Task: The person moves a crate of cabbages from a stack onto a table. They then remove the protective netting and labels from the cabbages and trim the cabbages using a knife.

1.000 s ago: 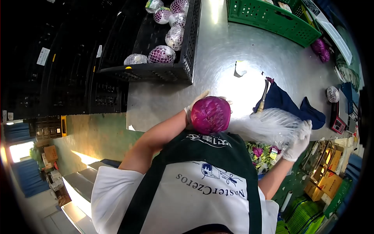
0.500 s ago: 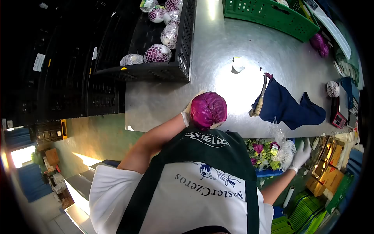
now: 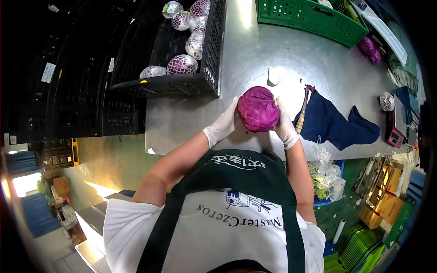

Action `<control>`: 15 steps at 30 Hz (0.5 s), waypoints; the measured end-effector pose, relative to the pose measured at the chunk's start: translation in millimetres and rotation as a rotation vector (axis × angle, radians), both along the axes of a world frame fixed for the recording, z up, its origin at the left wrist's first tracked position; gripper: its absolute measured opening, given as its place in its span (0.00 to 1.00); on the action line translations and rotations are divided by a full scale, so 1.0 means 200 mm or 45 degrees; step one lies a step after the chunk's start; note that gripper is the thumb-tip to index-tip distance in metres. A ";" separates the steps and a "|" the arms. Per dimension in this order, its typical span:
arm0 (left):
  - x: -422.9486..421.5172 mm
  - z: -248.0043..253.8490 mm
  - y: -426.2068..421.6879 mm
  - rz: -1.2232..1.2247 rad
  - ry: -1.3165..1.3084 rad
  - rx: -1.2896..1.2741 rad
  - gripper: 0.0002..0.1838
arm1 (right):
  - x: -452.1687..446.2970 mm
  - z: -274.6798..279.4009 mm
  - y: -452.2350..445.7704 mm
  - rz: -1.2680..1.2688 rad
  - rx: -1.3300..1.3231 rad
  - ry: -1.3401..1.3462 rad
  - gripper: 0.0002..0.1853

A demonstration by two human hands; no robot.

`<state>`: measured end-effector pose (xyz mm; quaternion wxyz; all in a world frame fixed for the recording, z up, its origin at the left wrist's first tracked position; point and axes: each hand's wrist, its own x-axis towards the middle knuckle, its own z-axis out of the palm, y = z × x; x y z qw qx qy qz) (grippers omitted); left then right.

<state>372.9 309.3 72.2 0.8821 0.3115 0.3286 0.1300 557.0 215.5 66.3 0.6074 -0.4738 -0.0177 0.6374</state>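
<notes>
A round red cabbage [image 3: 258, 109] is held between my two gloved hands just above the metal table. My left hand [image 3: 225, 125] cups its left side, and my right hand [image 3: 285, 122] presses against its right side. The fingers of both hands are partly hidden behind the cabbage. To the right of my right hand lies a knife [image 3: 302, 111] with a wooden handle, resting against a dark blue cloth [image 3: 325, 119]. A small white piece [image 3: 274, 76] sits on the table beyond the cabbage.
At the upper left, a black crate [image 3: 212, 73] holds several netted cabbages [image 3: 182, 64]. A green crate [image 3: 314, 20] stands at the far side. On the right is a red scale [image 3: 395, 135]. Below the table edge, a blue bin [image 3: 324, 201] holds leaves and netting.
My right hand has come up from over the blue bin to the cabbage's right side. The cabbage has moved away from my apron, up and to the right, with my left hand on it.
</notes>
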 end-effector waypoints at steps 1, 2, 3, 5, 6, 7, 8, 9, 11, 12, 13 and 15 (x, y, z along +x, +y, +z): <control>0.03 -0.05 0.00 -0.018 -0.118 0.109 0.38 | 0.00 -0.03 0.00 0.072 -0.091 -0.035 0.31; 0.03 -0.07 0.01 -0.051 -0.021 0.086 0.40 | -0.01 -0.05 -0.01 0.147 -0.184 -0.071 0.33; 0.02 -0.06 0.03 -0.083 0.076 0.067 0.42 | 0.00 0.01 -0.03 0.313 -0.265 -0.226 0.40; 0.01 -0.04 0.06 -0.196 0.224 0.035 0.47 | 0.03 -0.03 -0.06 0.493 -0.187 -0.135 0.43; 0.00 0.00 0.06 -0.271 0.281 0.010 0.49 | 0.04 -0.07 -0.10 0.585 -0.154 -0.082 0.44; 0.00 0.02 0.06 -0.346 0.336 -0.011 0.51 | 0.04 -0.10 -0.12 0.637 -0.171 -0.089 0.44; -0.01 0.01 0.07 -0.382 0.352 -0.012 0.52 | 0.06 -0.14 -0.14 0.657 -0.165 -0.088 0.44; -0.01 0.00 0.07 -0.418 0.367 -0.015 0.53 | 0.07 -0.15 -0.15 0.677 -0.160 -0.087 0.44; -0.01 -0.02 0.06 -0.473 0.395 -0.014 0.53 | 0.08 -0.15 -0.19 0.690 -0.226 -0.178 0.42; -0.01 -0.03 0.07 -0.491 0.410 -0.007 0.53 | 0.09 -0.18 -0.19 0.623 -0.256 -0.416 0.42; -0.01 -0.03 0.06 -0.508 0.424 -0.001 0.52 | 0.10 -0.22 -0.19 0.554 -0.284 -0.653 0.42; -0.01 -0.02 0.04 -0.550 0.543 0.123 0.51 | 0.08 -0.22 -0.18 0.356 -0.275 -0.947 0.42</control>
